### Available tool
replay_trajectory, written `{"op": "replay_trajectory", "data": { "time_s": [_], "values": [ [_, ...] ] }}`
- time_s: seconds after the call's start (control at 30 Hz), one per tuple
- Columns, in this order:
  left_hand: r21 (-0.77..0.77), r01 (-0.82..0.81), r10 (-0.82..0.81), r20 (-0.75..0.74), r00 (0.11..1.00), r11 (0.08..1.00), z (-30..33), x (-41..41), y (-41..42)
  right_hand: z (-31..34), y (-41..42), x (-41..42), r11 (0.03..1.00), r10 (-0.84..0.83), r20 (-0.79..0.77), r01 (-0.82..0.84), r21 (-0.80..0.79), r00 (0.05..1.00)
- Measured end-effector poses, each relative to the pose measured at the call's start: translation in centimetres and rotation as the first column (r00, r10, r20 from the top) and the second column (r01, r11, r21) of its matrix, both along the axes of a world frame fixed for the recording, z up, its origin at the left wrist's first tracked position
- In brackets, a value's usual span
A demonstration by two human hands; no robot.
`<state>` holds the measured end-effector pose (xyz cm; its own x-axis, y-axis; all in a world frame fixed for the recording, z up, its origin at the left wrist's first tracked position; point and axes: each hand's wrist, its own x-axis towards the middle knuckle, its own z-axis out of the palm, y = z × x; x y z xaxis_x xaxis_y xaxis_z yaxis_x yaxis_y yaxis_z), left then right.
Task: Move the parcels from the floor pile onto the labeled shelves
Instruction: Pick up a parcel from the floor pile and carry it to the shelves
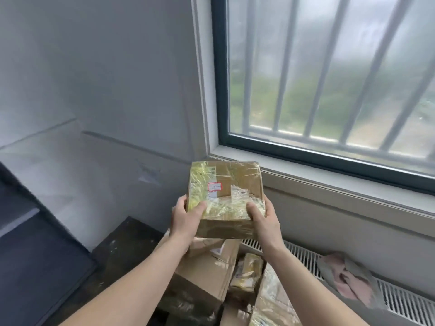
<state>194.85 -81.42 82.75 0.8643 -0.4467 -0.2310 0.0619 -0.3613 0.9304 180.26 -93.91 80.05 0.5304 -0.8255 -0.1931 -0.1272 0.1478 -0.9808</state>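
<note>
The left hand [186,215] and the right hand [261,215] together hold a taped cardboard parcel [224,196] in the air, one at each near corner, thumbs curled over its top face and fingers hidden under it. The parcel is shut, wrapped in shiny clear tape, so what is in it cannot be told; a small red-framed label [214,186] sits on its top.

Behind it stands a large barred window [329,74] with a dark frame, and under that a pale sill [341,182]. To the left a plain grey wall [94,78] fills the view. Along the base of the window wall runs a white slatted radiator [400,302], and a crumpled pinkish cloth [348,276] lies on top of it.

Directly below the held parcel is the floor pile [211,274]: several more brown cardboard boxes, closed and taped, leaning against one another on the dark floor [122,243] between the radiator and the wall.
</note>
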Motion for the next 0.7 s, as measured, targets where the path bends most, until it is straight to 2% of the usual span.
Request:
{"op": "replay_trajectory", "data": {
  "time_s": [0.13,0.27,0.47,0.7],
  "values": [
    [-0.106,-0.175,0.18,0.044,0.983,0.979,4.3,3.4,6.3,4.5,3.3,6.7,0.983,0.186,0.085,-0.185,-0.018,0.979],
    [-0.146,-0.332,0.344,0.066,0.937,0.932,7.3,6.1,14.8,7.9,9.7,12.5,0.933,0.359,0.084,-0.357,-0.034,0.93],
    [-0.166,-0.567,0.587,0.12,0.801,0.807,10.6,7.7,29.2,11.7,22.7,18.9,0.83,0.557,0.073,-0.551,-0.081,0.828],
    [-0.162,-0.761,0.778,0.159,0.608,0.628,11.9,7.2,46.7,13.9,40.0,23.4,0.651,0.757,0.03,-0.752,-0.103,0.652]
  ]
}}
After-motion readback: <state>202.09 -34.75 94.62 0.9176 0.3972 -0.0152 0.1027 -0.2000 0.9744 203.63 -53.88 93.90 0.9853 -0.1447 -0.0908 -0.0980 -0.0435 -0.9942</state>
